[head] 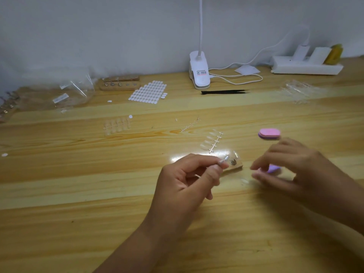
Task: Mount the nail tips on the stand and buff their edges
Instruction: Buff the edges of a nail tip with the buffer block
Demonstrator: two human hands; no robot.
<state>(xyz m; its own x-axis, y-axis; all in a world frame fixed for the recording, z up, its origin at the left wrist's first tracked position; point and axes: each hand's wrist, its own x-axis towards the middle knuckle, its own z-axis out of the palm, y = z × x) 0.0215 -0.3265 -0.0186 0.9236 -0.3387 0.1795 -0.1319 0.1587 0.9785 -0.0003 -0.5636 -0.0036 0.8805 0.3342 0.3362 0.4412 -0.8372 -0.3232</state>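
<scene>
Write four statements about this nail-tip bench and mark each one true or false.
1. The left hand pinches a small silver metal peg. True.
2. The pink oval buffing block sits in the left hand. False: it lies on the light wooden table, beyond the right hand.
3. The black tweezers lie in front of the white clip lamp. True.
4. The sheet of white oval adhesive tabs lies to the right of that lamp. False: it lies to the lamp's left.
</scene>
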